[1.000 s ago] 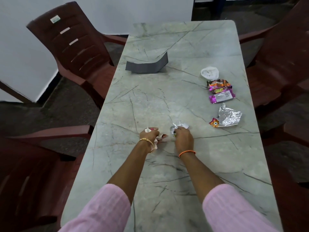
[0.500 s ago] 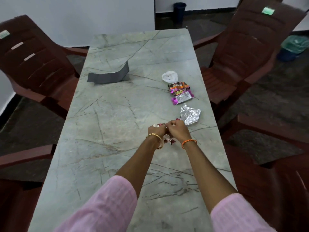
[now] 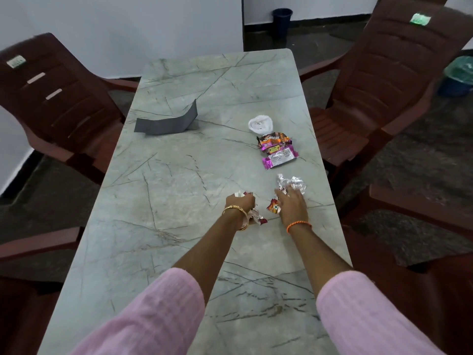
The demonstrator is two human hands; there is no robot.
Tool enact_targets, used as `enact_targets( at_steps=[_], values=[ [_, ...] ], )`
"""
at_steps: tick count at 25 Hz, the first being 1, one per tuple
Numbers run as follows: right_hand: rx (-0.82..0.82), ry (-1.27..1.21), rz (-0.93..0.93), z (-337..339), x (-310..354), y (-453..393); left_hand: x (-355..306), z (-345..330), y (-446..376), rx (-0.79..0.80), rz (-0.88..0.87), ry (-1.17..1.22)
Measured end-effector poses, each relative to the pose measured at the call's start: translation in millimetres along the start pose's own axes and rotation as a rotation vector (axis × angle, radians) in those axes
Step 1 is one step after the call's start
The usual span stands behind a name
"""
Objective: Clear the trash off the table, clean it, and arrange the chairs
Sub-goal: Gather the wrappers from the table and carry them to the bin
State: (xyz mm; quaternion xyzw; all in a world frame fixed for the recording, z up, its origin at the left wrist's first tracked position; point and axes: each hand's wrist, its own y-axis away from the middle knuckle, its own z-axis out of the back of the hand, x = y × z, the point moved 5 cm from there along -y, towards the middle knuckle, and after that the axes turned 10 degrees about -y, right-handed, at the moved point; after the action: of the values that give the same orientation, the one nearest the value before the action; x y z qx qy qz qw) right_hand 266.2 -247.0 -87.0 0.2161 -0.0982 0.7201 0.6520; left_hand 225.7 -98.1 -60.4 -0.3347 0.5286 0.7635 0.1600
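Both arms reach forward in pink sleeves. The left hand [image 3: 240,202] is curled tight, its fingers closed round crumpled wrappers [image 3: 256,216]. The right hand [image 3: 291,203] lies palm down, fingers extended onto a foil wrapper [image 3: 294,184].

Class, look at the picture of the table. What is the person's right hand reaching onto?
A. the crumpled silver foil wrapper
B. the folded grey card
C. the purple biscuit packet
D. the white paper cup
A: the right hand lies with its fingers over the crumpled silver foil wrapper, while the grey card, white cup and purple packet lie untouched farther up the table.
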Motion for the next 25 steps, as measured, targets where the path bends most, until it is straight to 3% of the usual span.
enact_targets(
  at_steps=[2, 5, 6, 9, 11, 16, 18, 21, 25],
  values=[
    [-0.134, -0.019, 0.070, -0.5, 6.1, 7.9, -1.4, -5.2, -1.3, 0.036, 0.012, 0.048],
    [-0.177, -0.092, 0.049, 1.8, 11.9, 12.5, 0.3, -13.0, -3.7, 0.045, 0.005, 0.056],
    [-0.187, -0.185, -0.020, 2.9, 11.4, 12.9, 1.9, -15.0, -4.3, 0.025, -0.001, 0.050],
    [-0.249, -0.816, -0.322, 6.5, 10.5, 21.5, 5.3, -26.2, -5.9, 0.059, -0.013, 0.058],
    [-0.175, -1.038, -0.385, 6.7, 19.6, 23.3, -2.0, -33.4, -3.0, 0.116, -0.051, 0.058],
    [0.194, -1.243, -0.386, 19.9, 32.2, -6.5, -21.7, -26.0, -12.8, 0.067, -0.039, 0.127],
    [0.153, -1.111, -0.353, 35.8, 29.0, -33.1, -24.7, -18.5, -21.1, -0.053, -0.055, 0.142],
    [-0.098, -0.791, -0.263, 62.6, 21.8, -80.6, -27.9, -7.8, -29.7, -0.150, -0.112, 0.115],
    [0.066, -0.345, -0.176, 41.1, 15.9, -110.0, -29.8, 10.2, -50.1, -0.200, -0.120, 0.103]
  ],
)
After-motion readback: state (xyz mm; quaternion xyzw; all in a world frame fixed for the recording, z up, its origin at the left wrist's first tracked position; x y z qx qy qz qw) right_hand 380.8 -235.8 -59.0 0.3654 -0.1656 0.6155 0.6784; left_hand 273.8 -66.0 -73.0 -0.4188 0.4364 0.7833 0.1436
